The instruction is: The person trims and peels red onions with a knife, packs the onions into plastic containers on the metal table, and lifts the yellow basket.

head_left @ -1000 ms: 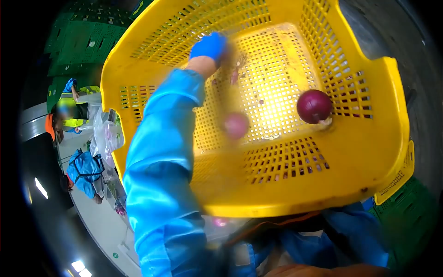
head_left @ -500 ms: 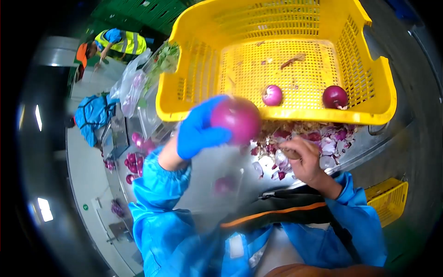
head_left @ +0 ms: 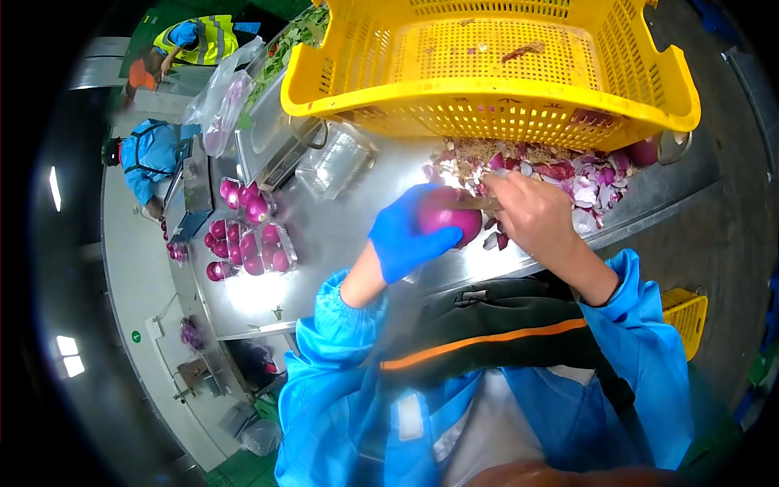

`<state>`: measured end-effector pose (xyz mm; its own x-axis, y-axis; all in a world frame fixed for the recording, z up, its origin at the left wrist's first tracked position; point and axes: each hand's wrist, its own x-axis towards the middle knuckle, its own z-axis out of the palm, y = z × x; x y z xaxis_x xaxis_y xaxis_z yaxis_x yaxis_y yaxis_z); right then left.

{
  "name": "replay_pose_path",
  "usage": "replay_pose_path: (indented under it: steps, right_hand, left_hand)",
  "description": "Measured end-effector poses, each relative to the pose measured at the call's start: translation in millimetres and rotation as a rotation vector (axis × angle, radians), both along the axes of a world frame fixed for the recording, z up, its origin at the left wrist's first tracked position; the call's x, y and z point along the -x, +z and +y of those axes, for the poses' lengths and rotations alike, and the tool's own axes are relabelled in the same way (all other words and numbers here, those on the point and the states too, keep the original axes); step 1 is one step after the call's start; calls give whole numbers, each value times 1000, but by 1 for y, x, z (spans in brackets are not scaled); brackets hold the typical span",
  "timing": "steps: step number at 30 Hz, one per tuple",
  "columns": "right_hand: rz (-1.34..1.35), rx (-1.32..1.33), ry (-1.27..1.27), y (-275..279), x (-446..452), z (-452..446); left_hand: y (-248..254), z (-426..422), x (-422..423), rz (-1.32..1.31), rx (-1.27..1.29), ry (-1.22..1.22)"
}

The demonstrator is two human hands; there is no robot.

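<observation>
Left hand (head_left: 406, 235), in a blue glove, had its grip closed around a round, shiny purple onion (head_left: 456, 221), held up over the near edge of the bare-metal desk (head_left: 324, 272), in front of the wearer. Right hand (head_left: 535, 217), bare, had its grip closed on a small, narrow tool with a dull brownish blade (head_left: 477, 203); the blade lay across the upper part of the onion, fine detail blurred. Beyond the hands, a big yellow perforated plastic crate (head_left: 487, 96) stood on the desk, with a dry brown scrap (head_left: 523, 52) inside. Loose purple and white onion skins (head_left: 584, 188) lay spread along the crate's near side, and another purple onion (head_left: 643, 152) sat by its right end, partly hidden. On the left part of the desk: clear plastic packs of purple onions (head_left: 250, 247), clear plastic containers (head_left: 337, 162) near the crate. Further left, a person in a yellow vest (head_left: 204, 40) and a person in blue (head_left: 150, 154). Lower right, a smaller yellow basket (head_left: 686, 321).
</observation>
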<state>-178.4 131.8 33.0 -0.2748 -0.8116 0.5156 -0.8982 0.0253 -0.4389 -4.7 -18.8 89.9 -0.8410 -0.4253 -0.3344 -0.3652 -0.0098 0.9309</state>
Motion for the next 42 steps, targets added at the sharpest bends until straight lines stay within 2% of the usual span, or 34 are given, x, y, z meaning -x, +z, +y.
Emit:
replay_pose_path:
  steps: [4, 6, 7, 8, 9, 11, 12, 15, 16, 17, 18, 20, 22, 25, 26, 31, 34, 36, 38, 41, 42]
  right_hand:
    - [-214, 49, -10, -17, -1, 12]
    - [-606, 11, 9, -12, -9, 14]
    - [-798, -2, 19, -8, -11, 11]
    - [-903, 44, 89, -11, -10, 4]
    - [-1172, -60, 188, -17, -6, 1]
    - [-1701, -288, 401, -27, -1, -2]
    - [-1839, -213, 465, -27, -1, -2]
    - [-1742, -79, 351, -37, -7, -1]
    - [-1519, -6, 365, -38, -11, -4]
    - [-1298, 69, 347, -37, -15, -7]
    - [-1007, 96, 322, -44, -21, -11]
    - [-632, 76, 258, -52, -24, -12]
    - [-459, -11, 175, -38, -15, -5]
    - [-201, -56, 141, -14, -8, -1]
    - [-126, -69, 142, -11, -7, -1]
    - [50, -27, 129, -17, -3, -7]
    - [-40, -114, 183, -29, 4, -5]
    - [-103, -114, 43, -68, 20, 2]
    - [-198, -155, -29, -73, 24, 4]
    - [-694, -250, 96, -40, 2, -1]
    - [-931, -320, 169, -32, -1, -6]
  left_hand:
    - [-7, 2, -6, 13, 155, 33]
    - [-10, 7, -2, 43, 226, 40]
    - [-7, 10, 2, 25, 382, 4]
    - [-2, 15, 6, 7, 539, -32]
    - [1, 19, 9, -14, 694, -67]
    - [-8, 22, 14, 106, 856, -90]
    - [-15, 22, 15, 167, 938, -95]
    - [-45, 33, 1, 216, 196, 280]
    - [-53, 26, -1, 137, -85, 246]
    - [-60, 25, -3, 217, -617, 299]
    - [-56, 29, -3, 212, -564, 286]
    - [-56, 30, -6, 185, -477, 284]
    - [-60, 22, -11, 141, -411, 294]
    - [-55, 21, -13, 76, -117, 241]
    - [-71, 20, -21, 69, -39, 259]
    - [-67, 25, -23, 33, 34, 172]
    - [-53, 25, -24, 40, 72, 136]
    - [-43, 27, -24, 62, 43, 142]
    - [-39, 29, -22, 115, -56, 200]
    - [-65, 28, -21, 5, 69, 248]
    - [-73, 32, -20, 53, 167, 269]
